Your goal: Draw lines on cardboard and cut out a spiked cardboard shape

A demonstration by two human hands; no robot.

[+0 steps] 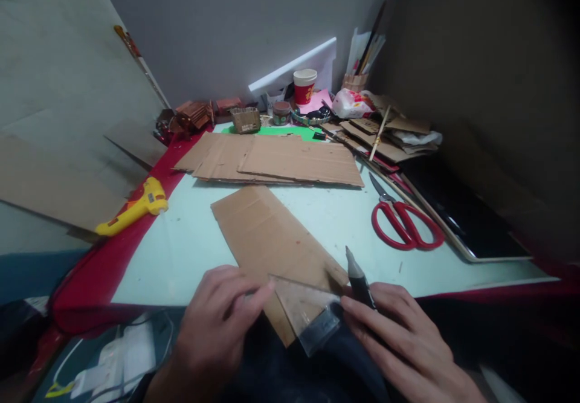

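Note:
A brown cardboard piece (267, 228) slants across the near table edge. Over its near end lies a clear triangular set square (299, 305), part of it jutting past the cardboard. My left hand (222, 315) is closed at the cardboard's left side, its thumb tip at the set square's upper left corner; its other fingertips are partly hidden. In my right hand (403, 333) is a dark marker (357, 276), uncapped, tip pointing up and away. The fingertips of that hand touch the set square's right corner.
Stacked cardboard sheets (281, 158) lie beyond. Red-handled scissors (405, 222) and a black tablet-like slab (457, 209) are at right. A yellow glue gun (140, 206) rests at left. A paper cup (304, 86) and cardboard scraps (385, 137) stand toward the back. Power strip (120, 357) below left.

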